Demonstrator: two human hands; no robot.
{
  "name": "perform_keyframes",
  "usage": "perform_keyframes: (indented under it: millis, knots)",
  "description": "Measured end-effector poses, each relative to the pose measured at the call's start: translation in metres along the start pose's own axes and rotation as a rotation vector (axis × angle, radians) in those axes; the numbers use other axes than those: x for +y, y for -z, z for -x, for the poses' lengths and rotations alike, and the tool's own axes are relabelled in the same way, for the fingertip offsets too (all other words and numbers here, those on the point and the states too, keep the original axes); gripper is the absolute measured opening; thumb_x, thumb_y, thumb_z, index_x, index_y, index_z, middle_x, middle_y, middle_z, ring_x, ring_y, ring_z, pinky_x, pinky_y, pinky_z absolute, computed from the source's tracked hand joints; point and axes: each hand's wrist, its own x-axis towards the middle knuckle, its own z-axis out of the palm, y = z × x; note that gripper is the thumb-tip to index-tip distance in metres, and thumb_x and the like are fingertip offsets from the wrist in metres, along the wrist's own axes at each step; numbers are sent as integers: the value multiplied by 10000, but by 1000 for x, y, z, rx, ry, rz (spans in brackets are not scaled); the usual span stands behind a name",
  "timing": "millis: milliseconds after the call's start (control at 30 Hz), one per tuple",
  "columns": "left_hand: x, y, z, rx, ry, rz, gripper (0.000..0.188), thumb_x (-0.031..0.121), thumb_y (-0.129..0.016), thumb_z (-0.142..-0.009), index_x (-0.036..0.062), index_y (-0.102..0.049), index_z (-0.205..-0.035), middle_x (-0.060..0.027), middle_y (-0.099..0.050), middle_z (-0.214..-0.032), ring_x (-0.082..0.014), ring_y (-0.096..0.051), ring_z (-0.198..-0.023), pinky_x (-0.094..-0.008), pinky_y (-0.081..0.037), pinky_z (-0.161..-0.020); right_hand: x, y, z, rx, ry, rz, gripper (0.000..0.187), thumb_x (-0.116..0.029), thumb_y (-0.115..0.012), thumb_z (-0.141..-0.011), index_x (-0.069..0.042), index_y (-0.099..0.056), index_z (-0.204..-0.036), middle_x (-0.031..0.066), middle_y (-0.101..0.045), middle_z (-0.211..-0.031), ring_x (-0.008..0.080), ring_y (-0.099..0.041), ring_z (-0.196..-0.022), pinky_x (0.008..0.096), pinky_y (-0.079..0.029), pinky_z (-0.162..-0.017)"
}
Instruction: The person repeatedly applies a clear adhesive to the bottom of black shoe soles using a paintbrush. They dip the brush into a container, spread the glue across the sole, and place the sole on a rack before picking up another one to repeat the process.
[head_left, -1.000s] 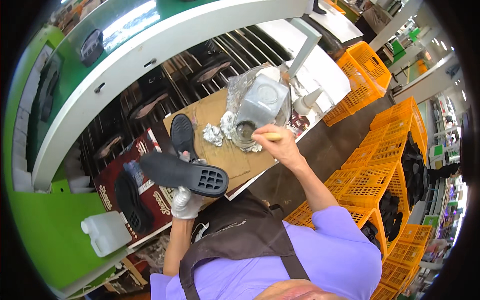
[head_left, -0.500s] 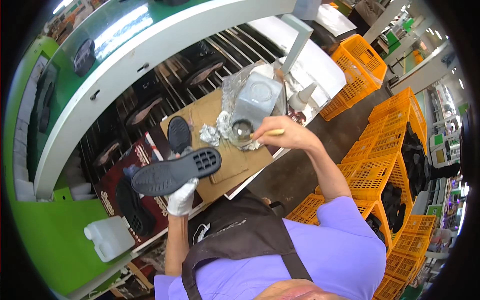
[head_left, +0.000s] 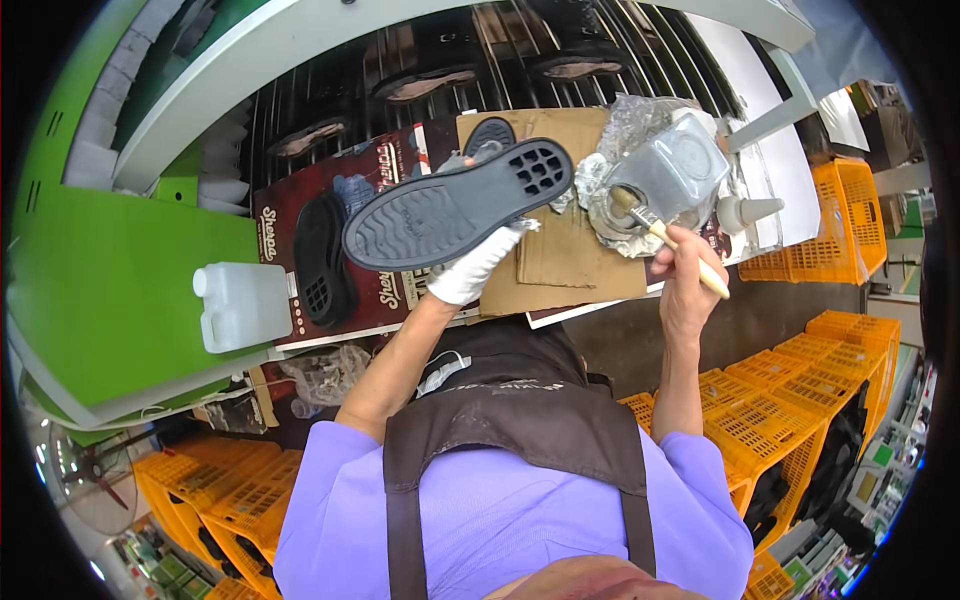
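Gap over cardboard (head_left: 572,250) between sole (head_left: 440,213) and brush (head_left: 656,227)

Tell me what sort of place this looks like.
Likely a shoe factory: the left hand holds a black shoe sole, the right hand a bristle brush, and orange plastic crates stand nearby.

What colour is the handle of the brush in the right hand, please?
The brush handle in the right hand is pale yellow, clearest in the head view.

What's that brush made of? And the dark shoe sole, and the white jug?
Brush: smooth, pale handle, wood or plastic; shiny band, probably metal; tan bristles, maybe hair. Dark sole: matte, probably rubber or foam, from its moulded grooves and square hollows. White jug: seemingly plastic, smooth, with cloudy walls and a moulded grip.
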Motion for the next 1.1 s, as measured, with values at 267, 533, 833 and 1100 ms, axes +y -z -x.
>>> perform_keyframes:
  millis: [267,533,833,1100]
  knots:
    - [16,-19,7,-42,-255,-426,364,134,-608,-850,41,-512,-1189,-57,-571,-1124,-150,-545,-984,-290,-440,-857,-29,-49,12,-233,470,123,341,-259,-691,-781,20,-641,-971,97,-589,-712,161,-541,-607,248,-423,-549]
    - [27,-26,13,-75,-307,-543,365,87,-604,-846,35,-505,-1193,-61,-566,-1135,-162,-544,-999,-290,-433,-876,-31,-68,9,-237,594,245,355,-201,-744,-705,6,-644,-976,98,-600,-709,175,-569,-605,258,-440,-517]
    - [7,-23,22,-103,-237,-226,340,125,-600,-858,40,-523,-1177,-68,-556,-1152,-171,-532,-1025,-297,-418,-896,-27,-77,18,-284,553,242,364,-210,-745,-698,4,-643,-974,103,-609,-709,184,-570,-596,264,-447,-522]
    - [-3,-6,16,-229,-212,-478,589,159,-599,-860,59,-291,-1352,-87,-392,-1325,-187,-392,-1206,-321,-293,-1032,-24,-89,29,-327,564,212,366,-261,-702,-766,35,-637,-971,109,-594,-689,167,-550,-581,247,-422,-513]
